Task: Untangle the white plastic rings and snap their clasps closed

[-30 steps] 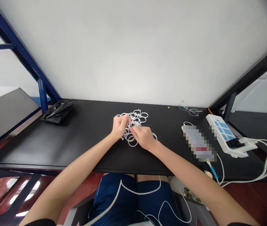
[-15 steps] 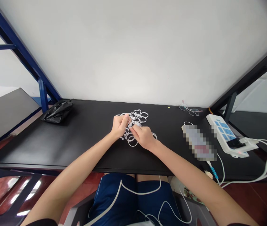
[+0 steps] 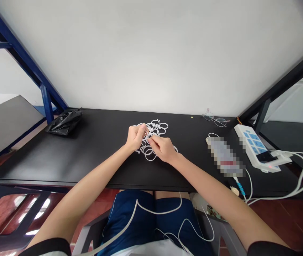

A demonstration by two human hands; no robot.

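White rings [image 3: 154, 132], loosely heaped

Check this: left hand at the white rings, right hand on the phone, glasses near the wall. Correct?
Not quite: the head view shows the right hand at the white rings too, apart from the phone. The rest stands.

From my hands [image 3: 164, 147] I have open worktop [image 3: 98, 149] leftward up to the black plastic bag [image 3: 65, 122], and a shorter stretch rightward before the phone [image 3: 224, 156], power strip [image 3: 253, 144] and eyeglasses [image 3: 215, 120], while the wall [image 3: 140, 53] blocks me beyond the white rings [image 3: 154, 131].
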